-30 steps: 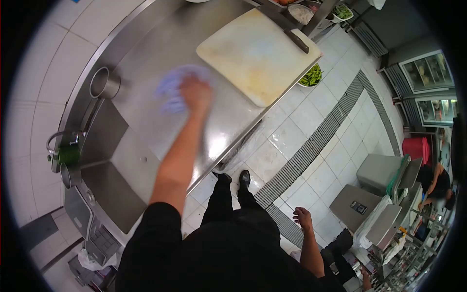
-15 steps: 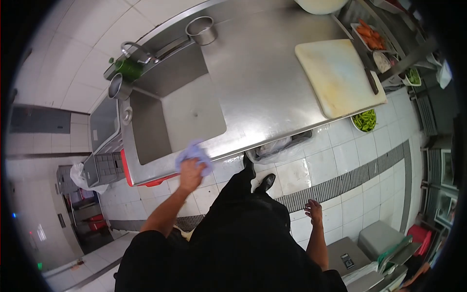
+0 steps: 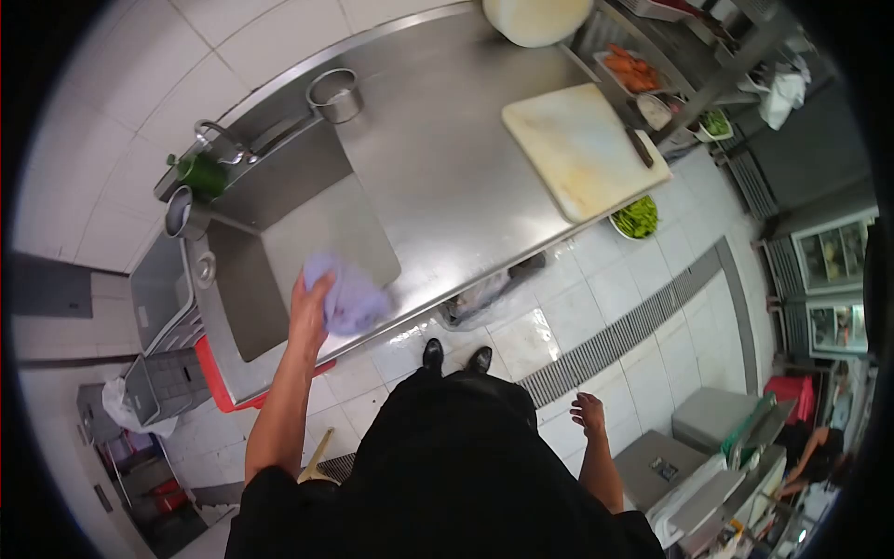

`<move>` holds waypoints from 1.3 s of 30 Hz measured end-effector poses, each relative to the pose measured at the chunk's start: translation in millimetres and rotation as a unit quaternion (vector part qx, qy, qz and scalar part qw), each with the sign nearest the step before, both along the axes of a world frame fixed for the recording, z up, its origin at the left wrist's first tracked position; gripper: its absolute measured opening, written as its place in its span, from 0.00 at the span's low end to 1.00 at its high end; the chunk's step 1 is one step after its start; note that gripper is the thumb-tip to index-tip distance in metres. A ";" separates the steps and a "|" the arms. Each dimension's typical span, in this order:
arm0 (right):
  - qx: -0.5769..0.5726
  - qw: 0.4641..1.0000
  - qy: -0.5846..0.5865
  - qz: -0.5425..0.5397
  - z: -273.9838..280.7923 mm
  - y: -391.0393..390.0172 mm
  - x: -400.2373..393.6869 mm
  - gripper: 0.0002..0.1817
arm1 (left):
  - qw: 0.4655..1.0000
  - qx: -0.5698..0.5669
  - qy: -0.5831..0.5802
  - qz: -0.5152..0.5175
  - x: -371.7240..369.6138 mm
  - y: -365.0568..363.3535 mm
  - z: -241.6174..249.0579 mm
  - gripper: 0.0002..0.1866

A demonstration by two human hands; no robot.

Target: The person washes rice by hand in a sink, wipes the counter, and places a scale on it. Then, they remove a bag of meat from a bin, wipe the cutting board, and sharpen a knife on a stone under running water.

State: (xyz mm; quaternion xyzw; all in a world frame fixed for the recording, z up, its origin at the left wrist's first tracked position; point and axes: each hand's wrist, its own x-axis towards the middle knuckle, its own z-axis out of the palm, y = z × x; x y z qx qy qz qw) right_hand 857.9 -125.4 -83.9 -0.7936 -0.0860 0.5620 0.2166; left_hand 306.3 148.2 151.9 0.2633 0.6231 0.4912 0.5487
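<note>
My left hand [image 3: 311, 304] is closed on a purple cloth [image 3: 346, 296], which hangs over the front rim of the steel sink [image 3: 331, 219]. My right hand [image 3: 588, 415] is held low over the tiled floor at the right of my body, its fingers apart and nothing in it. Beyond the cloth lies the steel counter [image 3: 438, 140]. A white cutting board [image 3: 577, 149] rests on its right part, with a dark-handled knife [image 3: 639, 147] at the board's right edge.
A metal pot [image 3: 335, 96] stands behind the sink, a green bottle [image 3: 198, 174] and metal cup [image 3: 186, 216] at its left. Green vegetables [image 3: 638, 217] sit in a bowl below the board. Grey bins [image 3: 643, 470] stand right; another person [image 3: 812, 455] is at far right.
My left hand has moved the purple cloth from the sink's front edge inward over the rim. The view has shifted, and the counter sits further left. My right hand stays low and empty.
</note>
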 end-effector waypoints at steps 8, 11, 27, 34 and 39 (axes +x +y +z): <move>0.072 0.989 -0.035 -0.124 39.3 -61.6 -66.6 0.21 | 0.712 0.361 0.553 -0.239 84.2 107.5 -16.6 0.26; 0.062 0.982 -0.033 -0.174 40.1 -93.3 -93.4 0.21 | 0.737 0.406 0.460 -0.282 106.4 92.3 -38.9 0.23; -0.032 0.981 -0.079 0.173 -51.0 -98.2 151.8 0.14 | 0.800 -0.399 0.304 -0.328 88.2 -152.0 -287.9 0.16; 0.146 0.972 -0.149 0.111 -24.7 140.1 286.6 0.14 | 0.772 -0.038 0.523 -0.360 196.4 -171.4 -251.2 0.15; 0.263 0.941 -0.025 0.210 14.6 264.4 280.3 0.07 | 0.755 0.130 0.643 0.004 259.2 -2.3 -126.3 0.18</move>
